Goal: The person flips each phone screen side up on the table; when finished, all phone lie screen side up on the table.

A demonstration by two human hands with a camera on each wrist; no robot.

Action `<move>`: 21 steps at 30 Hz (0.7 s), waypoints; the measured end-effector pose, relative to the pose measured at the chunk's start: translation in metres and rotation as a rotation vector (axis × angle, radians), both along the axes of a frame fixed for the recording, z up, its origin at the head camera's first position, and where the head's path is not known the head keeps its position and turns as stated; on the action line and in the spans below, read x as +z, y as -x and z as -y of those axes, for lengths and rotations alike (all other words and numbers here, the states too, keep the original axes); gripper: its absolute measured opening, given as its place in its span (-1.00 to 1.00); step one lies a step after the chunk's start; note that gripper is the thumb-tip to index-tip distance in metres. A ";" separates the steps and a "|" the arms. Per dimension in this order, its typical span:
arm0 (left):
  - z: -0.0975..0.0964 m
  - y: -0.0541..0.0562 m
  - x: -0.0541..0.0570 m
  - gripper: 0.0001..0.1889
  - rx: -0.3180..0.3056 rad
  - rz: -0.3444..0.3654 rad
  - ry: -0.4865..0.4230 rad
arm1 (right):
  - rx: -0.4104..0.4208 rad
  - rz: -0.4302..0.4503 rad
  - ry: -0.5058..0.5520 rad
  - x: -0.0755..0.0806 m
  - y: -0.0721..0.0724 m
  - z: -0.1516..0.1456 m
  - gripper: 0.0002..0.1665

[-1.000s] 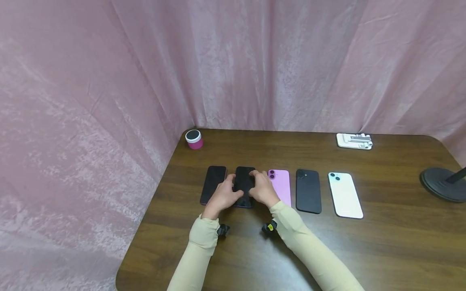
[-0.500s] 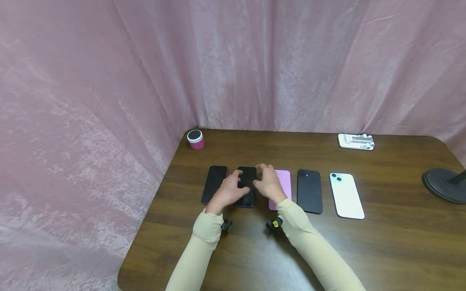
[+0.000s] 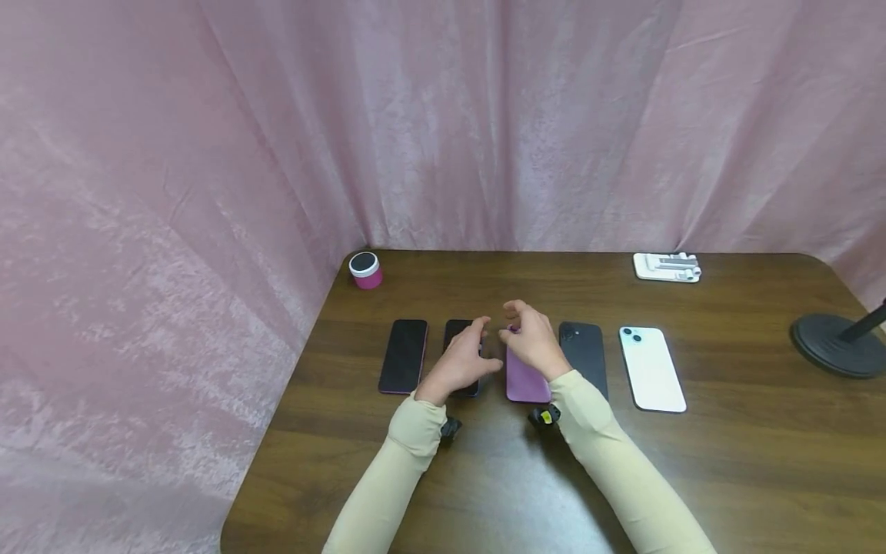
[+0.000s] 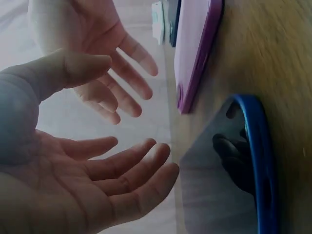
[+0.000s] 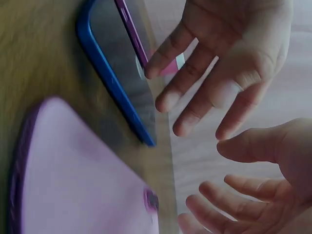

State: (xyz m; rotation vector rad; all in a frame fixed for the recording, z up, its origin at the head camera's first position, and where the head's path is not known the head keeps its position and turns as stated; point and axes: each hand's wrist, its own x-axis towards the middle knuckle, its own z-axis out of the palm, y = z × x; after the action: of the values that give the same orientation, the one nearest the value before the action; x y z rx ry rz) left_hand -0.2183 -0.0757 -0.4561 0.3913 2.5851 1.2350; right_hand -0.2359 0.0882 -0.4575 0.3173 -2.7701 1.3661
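My left hand [image 3: 462, 362] hovers over the right side of a smartphone [image 3: 454, 331] that lies screen up; its blue edge shows in the left wrist view. Above a purple smartphone [image 3: 527, 381], back up, hangs my right hand [image 3: 534, 338], covering the phone's upper part. Fingers of both hands are spread and loosely bent, with nothing between them, and the palms face each other. Left of these lies another smartphone [image 3: 404, 357], its dark screen up and a pink edge showing. To the right, a black smartphone [image 3: 584, 354] and a white smartphone [image 3: 654, 369] lie back up.
At the back left corner of the wooden table [image 3: 332, 462] stands a pink jar [image 3: 366, 271] with a white-rimmed dark lid. A folded white stand [image 3: 667, 267] lies along the back edge. The round black base [image 3: 837, 345] of a stand sits at the right. Pink curtains [image 3: 443, 123] hang behind.
Both hands have moved right, from around the blue-edged smartphone toward the purple one. They have let go of the blue-edged smartphone, and the row of phones keeps its arrangement.
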 end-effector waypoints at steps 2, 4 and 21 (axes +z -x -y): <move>-0.006 0.001 -0.001 -0.11 -0.015 -0.009 0.009 | 0.003 0.011 0.004 0.000 0.001 -0.007 -0.41; -0.012 0.001 -0.001 -0.07 -0.027 -0.016 0.022 | 0.000 0.028 -0.001 0.000 0.002 -0.012 -0.40; -0.026 -0.001 -0.003 0.17 -0.135 -0.021 0.199 | -0.034 0.091 -0.078 -0.013 0.011 -0.036 -0.36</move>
State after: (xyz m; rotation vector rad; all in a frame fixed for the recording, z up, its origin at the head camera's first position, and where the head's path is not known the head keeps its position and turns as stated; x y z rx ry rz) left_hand -0.2175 -0.0493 -0.4592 0.5301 2.6188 0.9240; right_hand -0.2467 0.1237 -0.4706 0.2154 -2.8937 1.2987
